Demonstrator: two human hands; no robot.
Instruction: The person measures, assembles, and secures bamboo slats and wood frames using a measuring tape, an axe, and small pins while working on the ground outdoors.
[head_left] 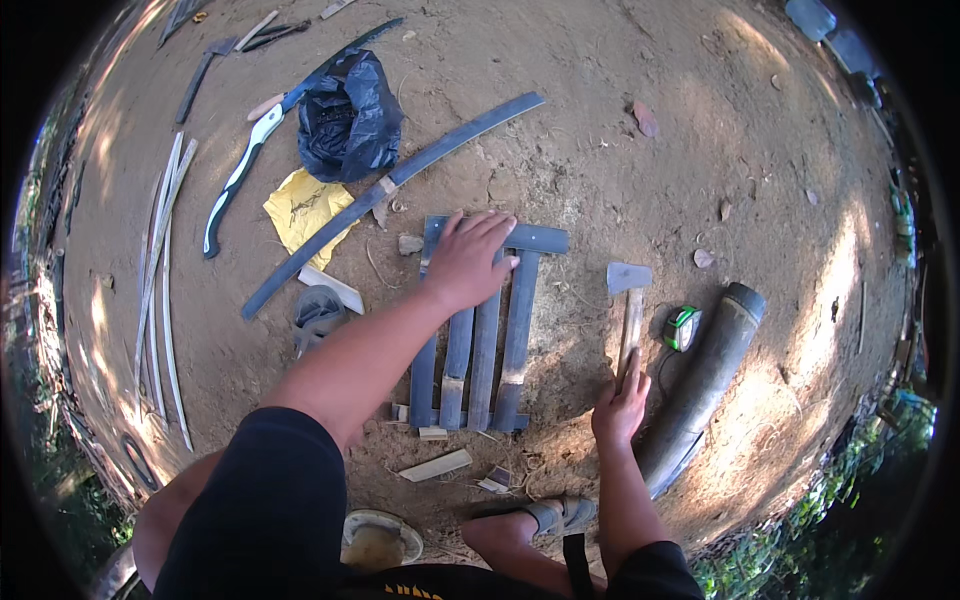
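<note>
Black cloth of my left sleeve (pixel 262 490) is nearest, with a bowl (pixel 412 540) and my sandal (pixel 562 513) by the near edge of the ground (pixel 600 180). Just past them lie pale wood scraps (pixel 436 466). Beyond those, around the middle of the ground, is a frame of dark bamboo slats (pixel 484 345): four long pieces running away from me, crosspieces at its near and far edges. To its right, my right hand (pixel 620 408) is wrapped around the lower handle of a hatchet (pixel 632 318), blade end away from me. A tape measure (pixel 683 328) sits between the hatchet and a thick bamboo tube (pixel 700 385), over toward the right edge. My left hand (pixel 468 262) lies palm down on the left half of the frame's far edge, fingers stretched close together; its underside is hidden, so I cannot tell whether it grips. Leftward and farther, a long bamboo strip (pixel 440 150) crosses over a yellow wrapper (pixel 300 208). Thin sticks (pixel 154 270) lie toward the left edge, and past the wrapper are a saw (pixel 240 182) and a black plastic bag (pixel 350 115).
</note>
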